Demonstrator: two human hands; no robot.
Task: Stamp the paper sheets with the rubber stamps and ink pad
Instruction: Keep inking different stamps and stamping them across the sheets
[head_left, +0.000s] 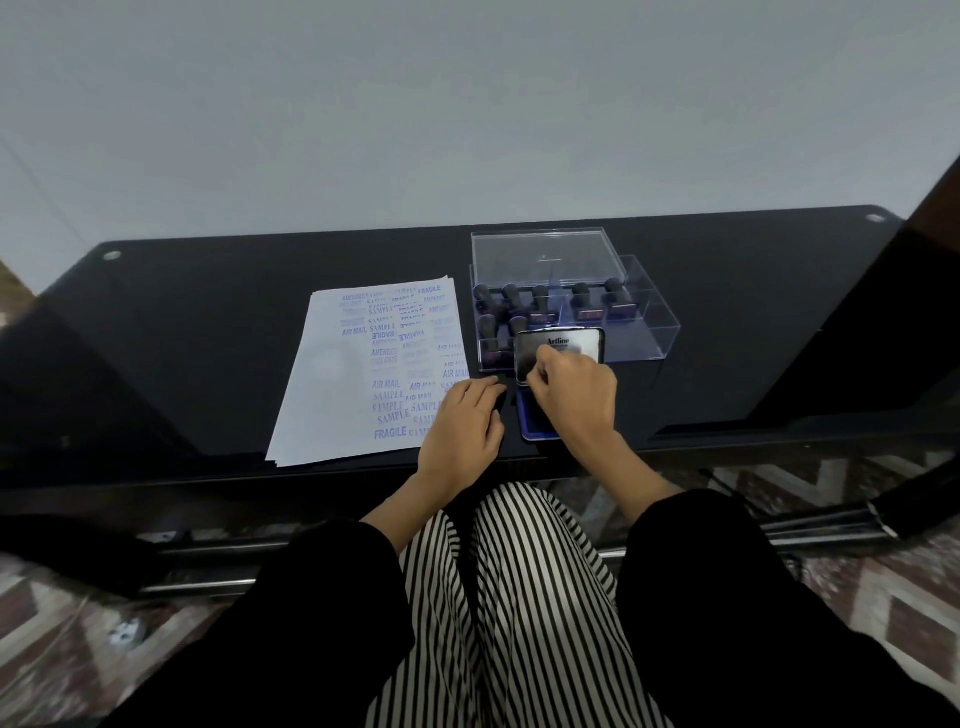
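Closest to us are our black sleeves (332, 613) and striped trousers (519, 597), below the near edge of the table (208, 338).

The ink pad (540, 432) sits at that edge, right of centre, directly under our right hand (571, 395). Its blue base shows beneath the wrist, and its long axis runs away from us. Its lid (563, 347) is hinged at the far end and stands raised with the "Artline" label facing us. The right hand's curled fingers and thumb pinch the lid near its lower left part.

Our left hand (462, 426) lies just beside the pad's left side, palm down, fingers relaxed and holding nothing. Part of it rests on the near right corner of the paper sheets (337, 374). A dark shape sits by its fingertips — we cannot tell what it is.

The sheets form a stack whose long axis points away from us, the far end leaning slightly right. The top sheet carries blue stamped words that read upright to us — FRAGILE, SAMPLE, AIR MAIL, AMENDED.

Just behind the ink pad stands a clear box (652, 322) holding the rubber stamps (540, 306), their black handles upright in two rows. The box's clear cover (545, 254) is propped up at its far side.
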